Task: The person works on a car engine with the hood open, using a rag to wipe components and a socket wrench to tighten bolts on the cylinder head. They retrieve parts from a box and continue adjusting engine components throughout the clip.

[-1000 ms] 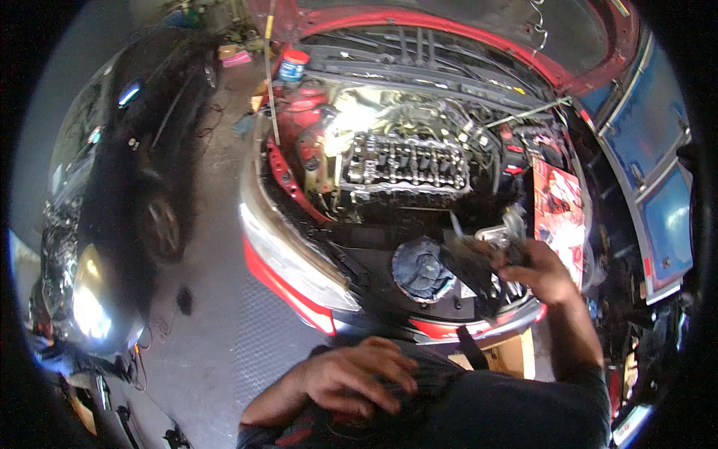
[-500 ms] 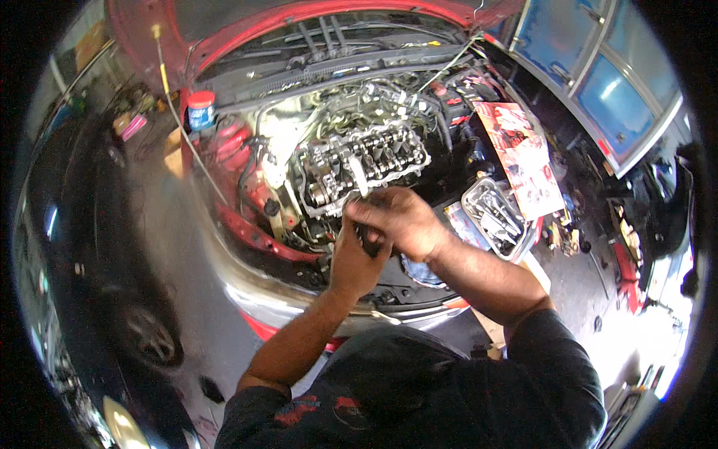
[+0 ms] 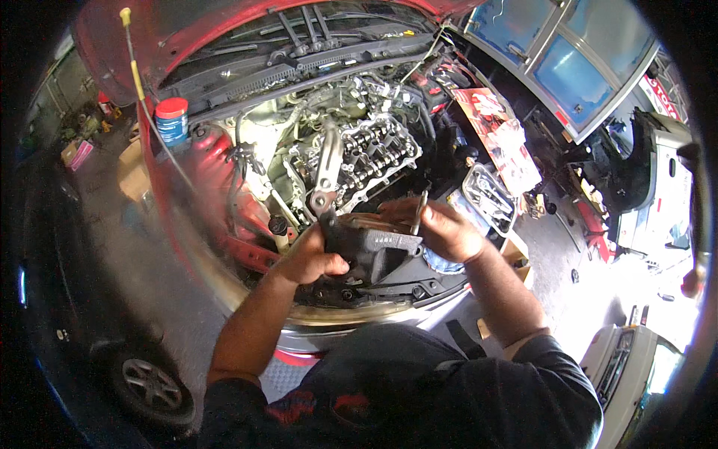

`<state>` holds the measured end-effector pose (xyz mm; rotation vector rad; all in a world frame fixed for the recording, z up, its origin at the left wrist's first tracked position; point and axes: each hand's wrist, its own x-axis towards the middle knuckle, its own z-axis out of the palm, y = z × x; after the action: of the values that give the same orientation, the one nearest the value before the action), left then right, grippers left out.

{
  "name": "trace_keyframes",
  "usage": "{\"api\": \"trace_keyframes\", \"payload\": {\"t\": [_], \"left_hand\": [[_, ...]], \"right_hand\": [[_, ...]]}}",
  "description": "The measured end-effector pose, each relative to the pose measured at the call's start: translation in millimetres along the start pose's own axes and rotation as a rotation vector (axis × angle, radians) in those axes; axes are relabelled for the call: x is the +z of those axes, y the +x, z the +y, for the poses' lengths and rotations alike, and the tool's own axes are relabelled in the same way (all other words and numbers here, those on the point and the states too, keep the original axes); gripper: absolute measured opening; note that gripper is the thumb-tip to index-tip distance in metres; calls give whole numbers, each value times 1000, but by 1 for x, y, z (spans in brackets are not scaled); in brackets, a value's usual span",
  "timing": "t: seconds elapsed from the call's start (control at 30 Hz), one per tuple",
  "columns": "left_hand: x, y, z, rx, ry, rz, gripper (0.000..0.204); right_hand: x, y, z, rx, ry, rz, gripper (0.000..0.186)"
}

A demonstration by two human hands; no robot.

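My left hand (image 3: 305, 256) is closed on the left end of a dark, blocky metal part (image 3: 378, 245) in front of the engine. A pale, flat metal bracket (image 3: 327, 168) with several holes rises from that same end, blurred toward its tip. To the right, my right hand (image 3: 451, 230) is closed, pinching a thin metal pin-like piece (image 3: 421, 212) that stands upright between thumb and fingers. Behind the hands lies the engine's open cylinder head (image 3: 378, 153), its camshafts exposed. The fingers of my right hand partly disappear behind the dark part.
A tray of tools (image 3: 490, 198) and a red-and-white printed sheet (image 3: 497, 138) lie on the right of the engine bay. A red-lidded blue tub (image 3: 172, 121) stands on the left fender, near a hood prop rod (image 3: 140, 82). Another car's wheel (image 3: 152, 389) is at lower left.
My hands were together before the engine and are now apart, with the dark part and holed bracket turned into plain sight. The view has shifted, moving the engine bay leftward.
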<state>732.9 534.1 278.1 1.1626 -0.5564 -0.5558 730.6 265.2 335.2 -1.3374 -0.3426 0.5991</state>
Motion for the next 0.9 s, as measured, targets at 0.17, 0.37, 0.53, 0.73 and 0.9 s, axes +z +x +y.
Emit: {"api": "trace_keyframes", "payload": {"t": [0.17, 0.37, 0.53, 0.73, 0.9], "left_hand": [[-58, 38, -1, -135, 48, -222, 72], [-124, 72, 22, 39, 626, -108, 42], [-188, 57, 35, 39, 388, 357, 41], [-212, 44, 4, -41, 14, 585, 55], [-227, 61, -9, -47, 411, 611, 94]], "right_hand": [[20, 14, 8, 189, -214, -31, 74], [32, 63, 18, 153, -149, 209, 54], [30, 127, 20, 88, -387, 297, 56], [45, 206, 55, 17, -352, 264, 59], [55, 257, 105, 33, -779, 325, 44]]}}
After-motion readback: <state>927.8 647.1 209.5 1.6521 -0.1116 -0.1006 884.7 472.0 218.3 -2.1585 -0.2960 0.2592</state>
